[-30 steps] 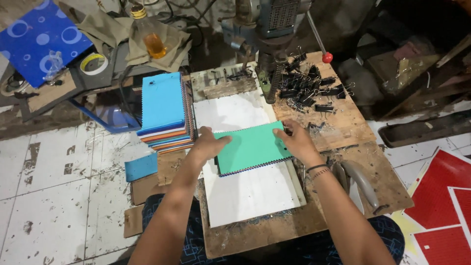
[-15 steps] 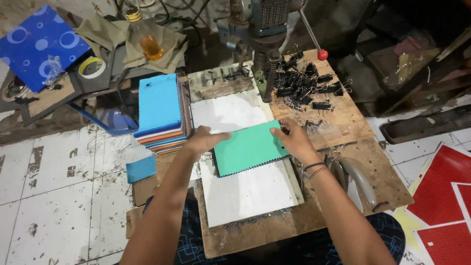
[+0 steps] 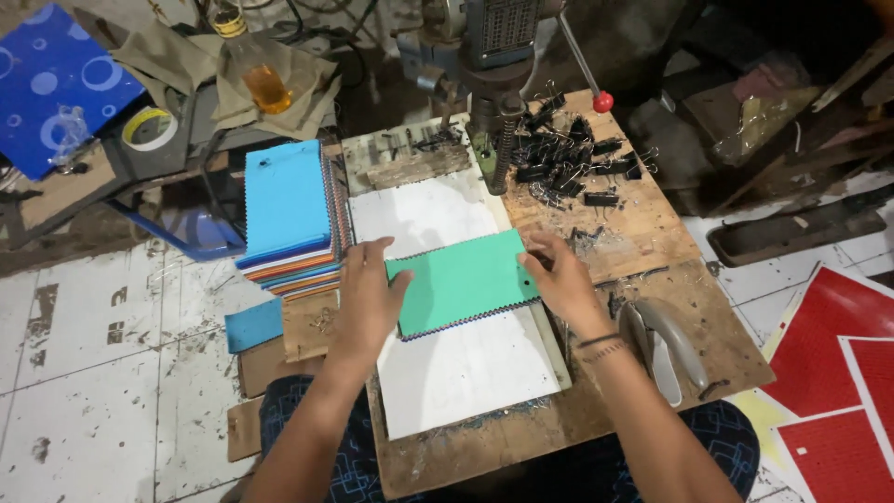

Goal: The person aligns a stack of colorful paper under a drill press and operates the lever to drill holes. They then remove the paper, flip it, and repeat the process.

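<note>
The fingers of the left hand (image 3: 368, 293) are laid flat and close together on the left edge of the green swatch stack (image 3: 463, 282), while those of the right hand (image 3: 557, 277) are curled over its right edge, thumb side on top, so that the stack is pressed between both hands rather than pinched. The stack is lying on the white board (image 3: 456, 363) in the middle of the wooden bench (image 3: 643, 233), tilted slightly, with its far right corner near the drill press (image 3: 494, 56). A zigzag-cut near edge with many thin coloured layers is shown, so the stack is judged to be light, soft and floppy, and liable to fan out or slide layer over layer. A hold at both short ends, squeezed through the full thickness, would be judged safest. To the left, a taller pile of swatches (image 3: 289, 219) with a blue top is stacked. Black binder clips (image 3: 568, 163) are heaped at the far right, and a stapler (image 3: 663, 346) rests near the right wrist.
</note>
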